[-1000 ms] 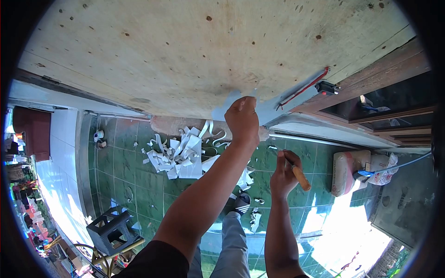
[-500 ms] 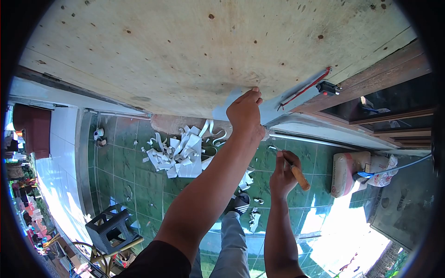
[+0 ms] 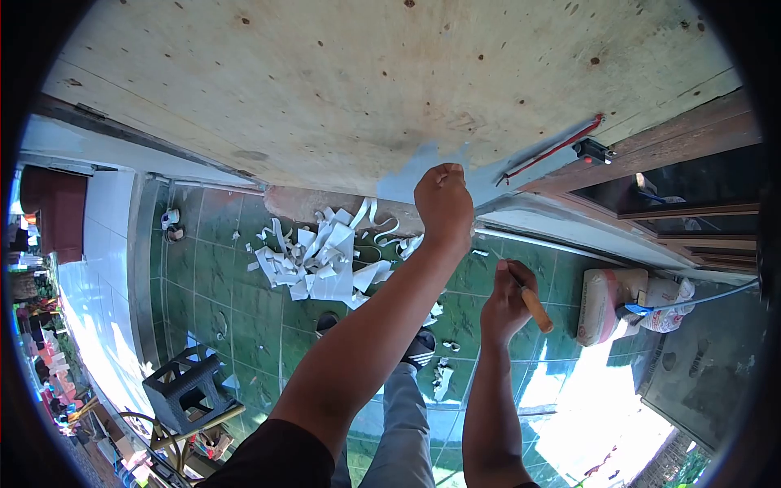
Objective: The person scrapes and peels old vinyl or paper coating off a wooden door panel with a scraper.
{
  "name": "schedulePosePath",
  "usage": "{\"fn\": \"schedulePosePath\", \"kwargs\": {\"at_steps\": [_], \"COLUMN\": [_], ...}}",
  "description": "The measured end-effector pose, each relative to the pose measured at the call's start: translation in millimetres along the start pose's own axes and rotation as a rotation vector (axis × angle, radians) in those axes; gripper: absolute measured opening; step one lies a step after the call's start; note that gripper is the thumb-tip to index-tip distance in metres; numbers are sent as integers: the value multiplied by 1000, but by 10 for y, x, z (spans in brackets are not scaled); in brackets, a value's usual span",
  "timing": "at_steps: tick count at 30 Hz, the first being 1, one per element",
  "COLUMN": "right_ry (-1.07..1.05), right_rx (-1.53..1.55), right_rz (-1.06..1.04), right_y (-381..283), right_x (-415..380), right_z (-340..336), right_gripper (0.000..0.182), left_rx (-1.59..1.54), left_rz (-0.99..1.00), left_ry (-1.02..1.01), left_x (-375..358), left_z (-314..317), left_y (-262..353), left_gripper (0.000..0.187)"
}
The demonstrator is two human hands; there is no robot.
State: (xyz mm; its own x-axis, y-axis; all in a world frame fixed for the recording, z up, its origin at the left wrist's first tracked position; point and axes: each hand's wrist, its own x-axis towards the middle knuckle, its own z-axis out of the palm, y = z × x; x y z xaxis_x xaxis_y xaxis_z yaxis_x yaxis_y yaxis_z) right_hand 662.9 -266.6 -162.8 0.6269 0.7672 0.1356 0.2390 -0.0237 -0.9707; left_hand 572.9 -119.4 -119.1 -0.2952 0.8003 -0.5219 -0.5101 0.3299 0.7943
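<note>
My left hand (image 3: 445, 203) is closed in a pinch in front of the lower part of a wooden board (image 3: 350, 106); whatever its fingers hold, if anything, is hidden. Around that hand a pale blue-grey layer (image 3: 407, 175) with a ragged upper edge covers the board's lower right part. Lower and to the right, my right hand (image 3: 504, 309) grips a wooden-handled tool (image 3: 537, 311). Its handle sticks out below the fist, and a thin dark part shows by the thumb; the tool's working end cannot be made out.
White torn strips (image 3: 329, 260) lie heaped on the green tiled floor (image 3: 252, 285). A dark plastic stool (image 3: 189, 392) stands lower left. Filled sacks (image 3: 610, 305) rest at right. A red cable (image 3: 553, 148) and a small black box (image 3: 592, 151) are fixed near the board's right edge.
My left hand has come down a little and turned, uncovering more of the ragged pale edge. My right hand has shifted slightly right, still holding the tool. The whole view has moved a little.
</note>
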Motion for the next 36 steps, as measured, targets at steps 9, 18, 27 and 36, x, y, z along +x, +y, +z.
{"fn": "schedulePosePath", "kwargs": {"at_steps": [9, 18, 27, 36], "right_ry": [-23, 64, 49, -91], "right_rx": [88, -28, -8, 136], "right_rz": [-189, -9, 12, -403], "right_y": [-265, 61, 72, -580], "right_x": [422, 216, 171, 989], "right_z": [236, -57, -15, 889], "right_gripper": [13, 11, 13, 13], "left_rx": [47, -285, -223, 166], "left_rz": [-1, -449, -213, -175], "left_ry": [-91, 64, -77, 2], "left_x": [57, -1, 51, -364], "left_z": [60, 266, 54, -1175], "left_y": [341, 646, 419, -273], "left_gripper": [22, 14, 18, 46]}}
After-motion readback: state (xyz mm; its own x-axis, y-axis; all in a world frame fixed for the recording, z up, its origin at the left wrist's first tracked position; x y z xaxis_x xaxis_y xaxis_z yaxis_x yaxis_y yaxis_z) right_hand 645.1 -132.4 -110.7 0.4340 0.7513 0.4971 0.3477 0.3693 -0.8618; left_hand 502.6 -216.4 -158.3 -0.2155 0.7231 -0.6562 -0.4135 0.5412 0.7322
